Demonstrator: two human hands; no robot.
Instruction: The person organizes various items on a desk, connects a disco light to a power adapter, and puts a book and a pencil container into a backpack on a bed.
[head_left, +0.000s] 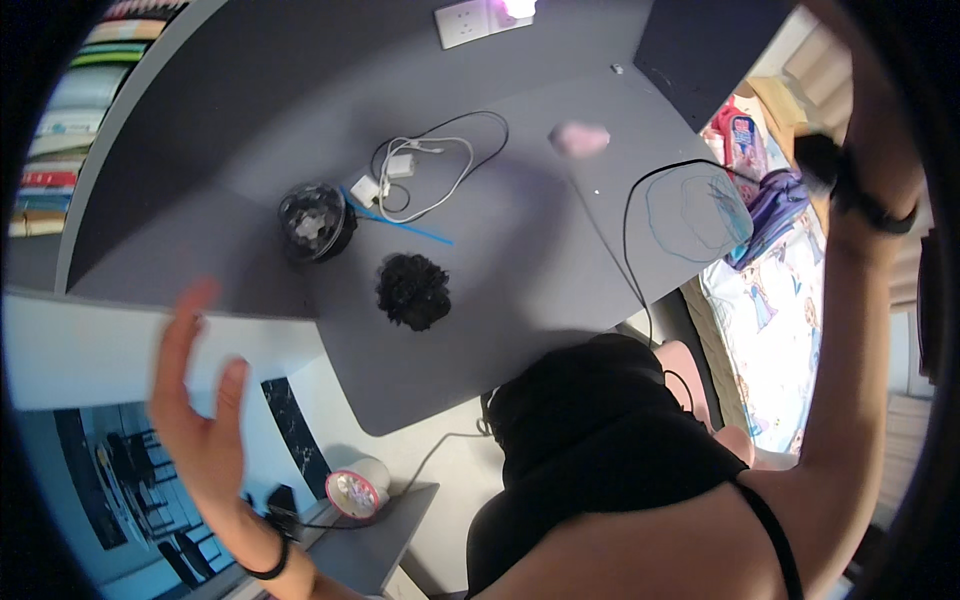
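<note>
My left hand (205, 425) is raised off the left side of the grey desk (480, 350), fingers apart and holding nothing. A black band circles that wrist. My right arm reaches up along the right side, and my right hand (885, 110) is dim and cut by the top edge, so its fingers are hidden. A black strapped device (860, 190) sits on the right wrist. On the desk lie a curly black hairpiece-like bunch (414, 291), a round dark container (315, 222) with crumpled clear material, a thin blue stick (410, 228) and a blurred pink fuzzy object (580, 140).
White chargers and a looped white cable (465, 180) lie mid-desk; a black cable (627, 215) hangs over the edge. Books (75, 120) fill a shelf at left. A bin (355, 490) stands below. At right are a bed (765, 330), a purple bag (780, 215) and a pink chair (685, 375).
</note>
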